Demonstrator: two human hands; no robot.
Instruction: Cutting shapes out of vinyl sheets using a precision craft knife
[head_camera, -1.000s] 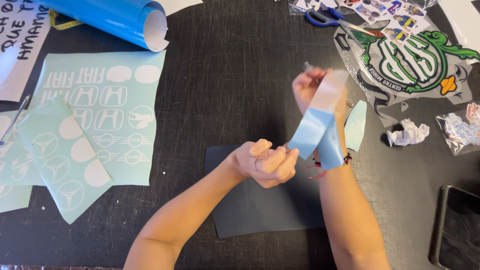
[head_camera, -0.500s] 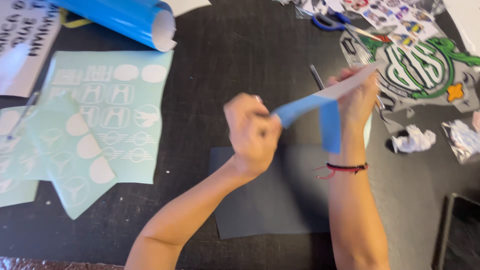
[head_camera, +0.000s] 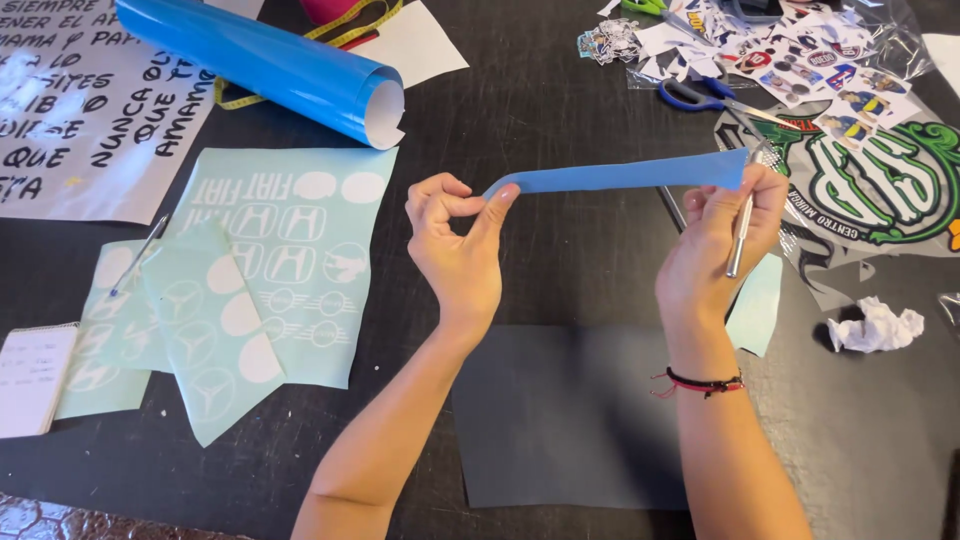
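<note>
Hands are stretching a blue vinyl strip (head_camera: 620, 177) taut above the bench's middle: left hand (head_camera: 455, 250) fingers pinching one end, right hand (head_camera: 715, 245) fingers gripping the other plus a metal weeding tool (head_camera: 741, 235), keeping it flat over the dark sheet (head_camera: 570, 420).

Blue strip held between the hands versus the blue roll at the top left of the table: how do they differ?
The blue strip is a narrow single band pulled out flat in the air; the blue roll is a wide sheet wound into a tube. The strip is pinched by the left hand and right hand, which also holds a thin metal tool; the roll lies untouched on the table. Both share the same glossy blue.
</note>
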